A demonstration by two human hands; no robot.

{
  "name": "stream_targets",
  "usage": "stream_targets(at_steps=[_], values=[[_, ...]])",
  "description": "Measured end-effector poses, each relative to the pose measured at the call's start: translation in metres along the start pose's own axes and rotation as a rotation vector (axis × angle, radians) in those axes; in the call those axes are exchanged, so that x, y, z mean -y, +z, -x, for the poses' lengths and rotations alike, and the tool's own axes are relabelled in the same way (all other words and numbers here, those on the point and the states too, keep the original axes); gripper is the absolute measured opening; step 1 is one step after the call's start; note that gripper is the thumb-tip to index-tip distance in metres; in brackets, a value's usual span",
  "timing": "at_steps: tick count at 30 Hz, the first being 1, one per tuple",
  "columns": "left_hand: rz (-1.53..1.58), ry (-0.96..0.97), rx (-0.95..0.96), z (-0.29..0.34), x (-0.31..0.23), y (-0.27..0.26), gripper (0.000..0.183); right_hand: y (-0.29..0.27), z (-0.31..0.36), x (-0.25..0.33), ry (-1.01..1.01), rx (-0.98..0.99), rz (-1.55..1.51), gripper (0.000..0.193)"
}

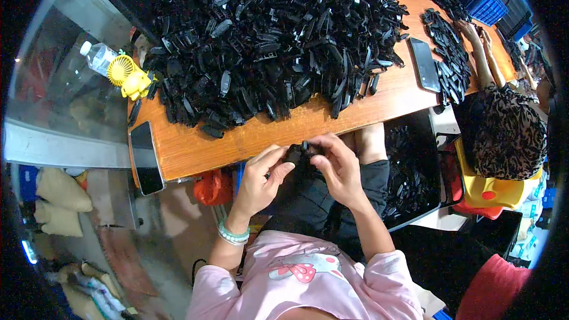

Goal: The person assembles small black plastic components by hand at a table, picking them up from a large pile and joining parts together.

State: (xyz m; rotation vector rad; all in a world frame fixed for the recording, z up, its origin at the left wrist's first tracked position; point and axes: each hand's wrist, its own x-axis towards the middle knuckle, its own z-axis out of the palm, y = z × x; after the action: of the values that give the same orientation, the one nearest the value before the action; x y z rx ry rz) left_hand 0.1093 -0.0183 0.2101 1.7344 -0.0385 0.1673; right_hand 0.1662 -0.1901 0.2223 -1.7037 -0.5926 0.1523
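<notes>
your left hand and right hand meet just below the near edge of the bench, over your lap. between them sits a small black plastic part; the fingers of both hands are pinched together on it, the left thumb pressing on its left end, the right fingertips curled over its right end. a pale green bracelet circles your left wrist.

on the bench, well above your hands, a big heap of black plastic parts covers most of the wooden top. a dark phone lies at the bench's left corner, near your left hand. a yellow handheld fan sits at the far left edge, touching a clear water bottle. a second phone lies on the right side of the bench, just beside a smaller row of black parts.

to your right, a dark tray of black parts stands near your right knee. another person's hands rest on the far right end of the bench.
</notes>
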Motion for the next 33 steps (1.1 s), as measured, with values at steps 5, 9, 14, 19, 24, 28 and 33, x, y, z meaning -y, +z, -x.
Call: stream_targets(at_steps=[5, 9, 14, 19, 24, 28, 33], values=[[-0.222, 0.187, -0.022, 0.001, -0.007, -0.001, 0.032, -0.003, 0.002, 0.0, -0.083, 0.126, 0.042, 0.03], [-0.312, 0.203, -0.012, 0.001, -0.019, -0.002, 0.026, -0.005, 0.003, 0.0, -0.108, 0.158, 0.09, 0.032], [-0.38, 0.274, -0.011, 0.001, -0.026, -0.004, 0.025, -0.003, 0.006, -0.001, -0.174, 0.156, 0.199, 0.036], [-0.418, 0.248, 0.012, -0.002, -0.033, -0.003, 0.023, -0.001, 0.009, -0.004, -0.272, 0.142, 0.358, 0.04], [-0.265, 0.183, -0.06, -0.01, -0.015, 0.009, 0.025, 0.015, 0.008, -0.004, -0.296, -0.017, 0.302, 0.047], [0.113, -0.099, -0.114, -0.004, -0.015, 0.01, 0.028, 0.011, 0.01, -0.012, -0.051, -0.076, -0.013, 0.036], [0.681, -0.238, -0.045, 0.003, 0.0, 0.014, 0.029, 0.012, 0.011, -0.02, -0.037, -0.075, -0.174, 0.019]])
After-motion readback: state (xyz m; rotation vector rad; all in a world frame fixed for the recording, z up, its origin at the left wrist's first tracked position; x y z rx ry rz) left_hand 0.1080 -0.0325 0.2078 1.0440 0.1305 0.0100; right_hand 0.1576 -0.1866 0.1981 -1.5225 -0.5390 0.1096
